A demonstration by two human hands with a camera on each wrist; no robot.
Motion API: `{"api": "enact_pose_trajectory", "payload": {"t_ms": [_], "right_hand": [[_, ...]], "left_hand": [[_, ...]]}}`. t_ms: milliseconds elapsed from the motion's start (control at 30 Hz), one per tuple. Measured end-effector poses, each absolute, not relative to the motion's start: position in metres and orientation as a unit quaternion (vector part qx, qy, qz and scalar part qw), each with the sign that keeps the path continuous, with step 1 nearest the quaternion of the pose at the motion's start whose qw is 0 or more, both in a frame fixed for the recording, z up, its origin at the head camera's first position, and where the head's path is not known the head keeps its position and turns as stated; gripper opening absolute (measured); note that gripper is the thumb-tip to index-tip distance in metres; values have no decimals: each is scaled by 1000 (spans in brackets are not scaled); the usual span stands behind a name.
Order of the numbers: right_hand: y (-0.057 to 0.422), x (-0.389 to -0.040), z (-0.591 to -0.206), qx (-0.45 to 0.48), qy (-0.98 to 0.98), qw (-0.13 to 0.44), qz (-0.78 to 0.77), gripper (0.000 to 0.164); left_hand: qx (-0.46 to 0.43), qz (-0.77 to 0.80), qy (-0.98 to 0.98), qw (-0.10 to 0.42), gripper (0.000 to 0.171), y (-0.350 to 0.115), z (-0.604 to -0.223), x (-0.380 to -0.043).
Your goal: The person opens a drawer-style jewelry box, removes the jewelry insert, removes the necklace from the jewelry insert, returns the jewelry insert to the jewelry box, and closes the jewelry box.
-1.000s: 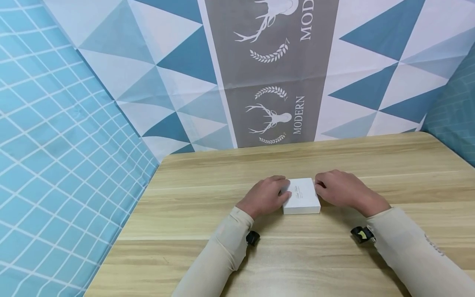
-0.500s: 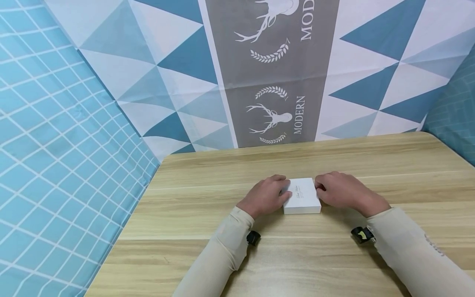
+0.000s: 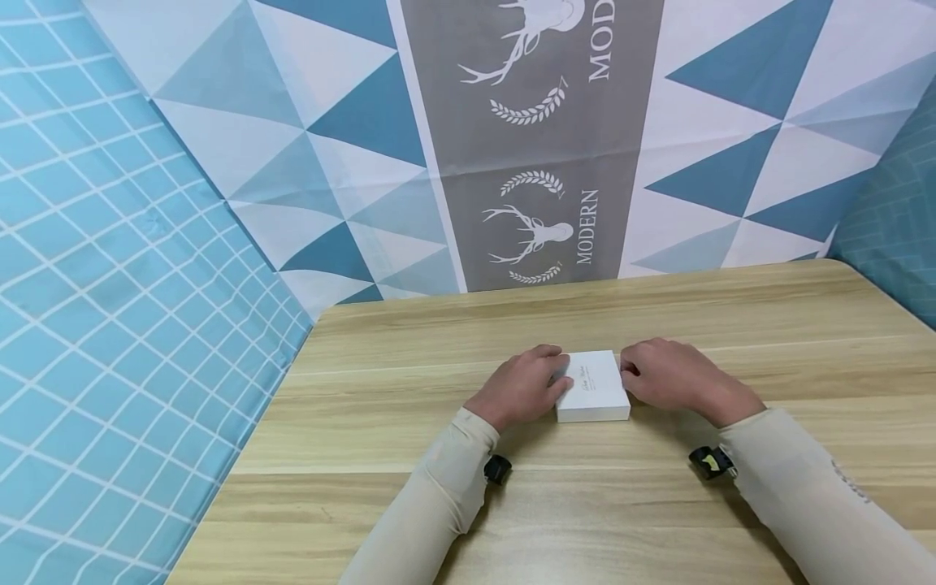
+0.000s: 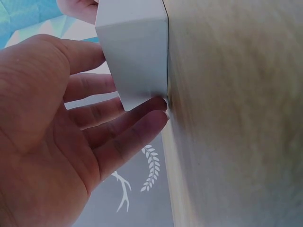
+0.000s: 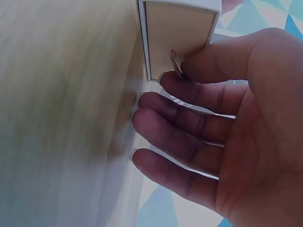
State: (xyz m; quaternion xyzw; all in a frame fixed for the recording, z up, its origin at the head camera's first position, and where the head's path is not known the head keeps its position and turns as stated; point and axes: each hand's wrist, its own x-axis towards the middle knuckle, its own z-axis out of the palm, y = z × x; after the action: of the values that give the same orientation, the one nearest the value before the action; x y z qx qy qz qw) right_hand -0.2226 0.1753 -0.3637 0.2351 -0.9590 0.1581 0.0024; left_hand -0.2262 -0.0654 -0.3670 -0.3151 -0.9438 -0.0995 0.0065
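A small white drawer-style box (image 3: 598, 383) with fine print on its top lies flat on the table. My left hand (image 3: 521, 387) holds its left part, thumb and forefinger on the top edge. In the left wrist view the other fingers (image 4: 137, 127) reach around the far corner of the box's side, down by the tabletop. At the opposite end, my right hand (image 3: 673, 375) pinches a short ribbon pull (image 5: 175, 64) between thumb and forefinger. That pull comes out of a beige inner panel (image 5: 177, 35), framed by the white sleeve. The remaining right fingers are loosely bent beside the table.
The wooden table (image 3: 351, 439) extends around the box on all sides. Behind it hangs a patterned cloth (image 3: 541, 162) with deer heads and triangles. A blue checked cloth (image 3: 132, 284) hangs along the left edge. Both wrists carry small dark camera mounts (image 3: 498, 470).
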Motion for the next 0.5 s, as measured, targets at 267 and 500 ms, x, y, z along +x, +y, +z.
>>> {"api": "enact_pose_trajectory", "payload": {"t_ms": [267, 500], "right_hand": [[176, -221, -363, 235, -959, -3, 158, 28], [176, -222, -363, 238, -959, 0, 153, 30]], "left_hand": [[-326, -102, -940, 13, 40, -66, -368, -227], [-326, -117, -938, 9, 39, -67, -367, -226]]}}
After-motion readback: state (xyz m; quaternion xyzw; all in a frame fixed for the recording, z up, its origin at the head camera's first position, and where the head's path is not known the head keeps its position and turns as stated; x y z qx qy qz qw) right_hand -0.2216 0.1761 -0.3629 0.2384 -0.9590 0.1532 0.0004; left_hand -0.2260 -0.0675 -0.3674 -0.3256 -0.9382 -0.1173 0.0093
